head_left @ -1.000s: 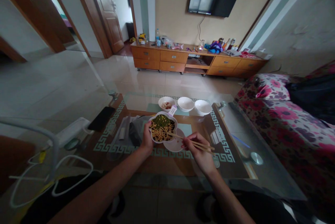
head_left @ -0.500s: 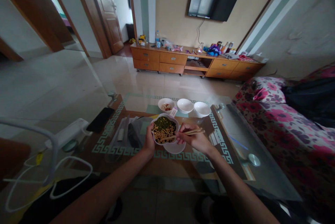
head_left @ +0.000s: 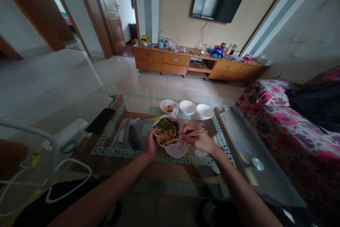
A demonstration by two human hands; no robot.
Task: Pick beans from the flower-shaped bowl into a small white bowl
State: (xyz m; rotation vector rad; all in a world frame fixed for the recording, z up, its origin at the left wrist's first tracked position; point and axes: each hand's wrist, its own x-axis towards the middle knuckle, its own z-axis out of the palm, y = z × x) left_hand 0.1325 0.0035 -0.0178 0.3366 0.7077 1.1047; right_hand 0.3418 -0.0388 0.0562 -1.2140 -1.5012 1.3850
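A scalloped white bowl [head_left: 167, 131], heaped with yellow beans and dark green grains, sits over a white saucer [head_left: 176, 151] on the near side of a glass coffee table [head_left: 239, 152]. The left hand [head_left: 151, 145] cups it; the right hand [head_left: 195, 139], just beside, pinches wooden chopsticks [head_left: 198, 132] tips-in. Farther off, 3 white bowls [head_left: 187, 107] wait, 1 holding a little food.

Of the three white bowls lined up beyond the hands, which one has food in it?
The leftmost white bowl holds a small pinkish-brown heap; the middle bowl and right bowl show only plain white insides.
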